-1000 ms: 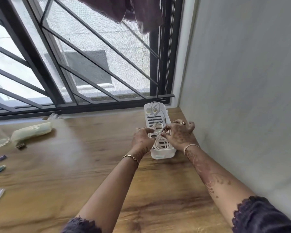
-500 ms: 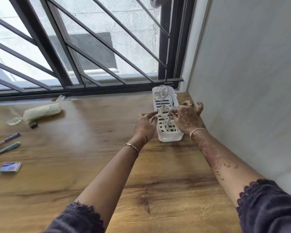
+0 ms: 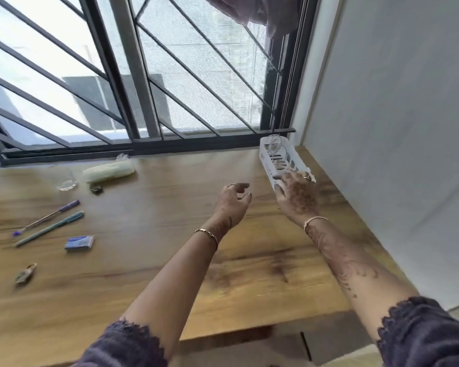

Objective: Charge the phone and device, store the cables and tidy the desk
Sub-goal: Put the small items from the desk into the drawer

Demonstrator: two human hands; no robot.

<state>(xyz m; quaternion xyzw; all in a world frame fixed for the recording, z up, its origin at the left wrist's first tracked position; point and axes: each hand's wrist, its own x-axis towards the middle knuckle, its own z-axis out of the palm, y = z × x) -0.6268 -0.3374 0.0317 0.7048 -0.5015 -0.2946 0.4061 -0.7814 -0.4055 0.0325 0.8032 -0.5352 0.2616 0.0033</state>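
White basket (image 3: 269, 161) at desk (image 3: 170, 260) corner — right hand (image 3: 297, 194) on it, left hand (image 3: 232, 200) free

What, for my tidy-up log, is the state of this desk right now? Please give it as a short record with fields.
surface: wooden desk
basket: white slotted basket, far right corner of the desk
cables: white cable coiled inside the basket
right hand: fingers spread on the basket's near end
left hand: loosely curled, holds nothing, apart from the basket
loose items, left side: purple pen, teal pen, small blue box, pale pouch
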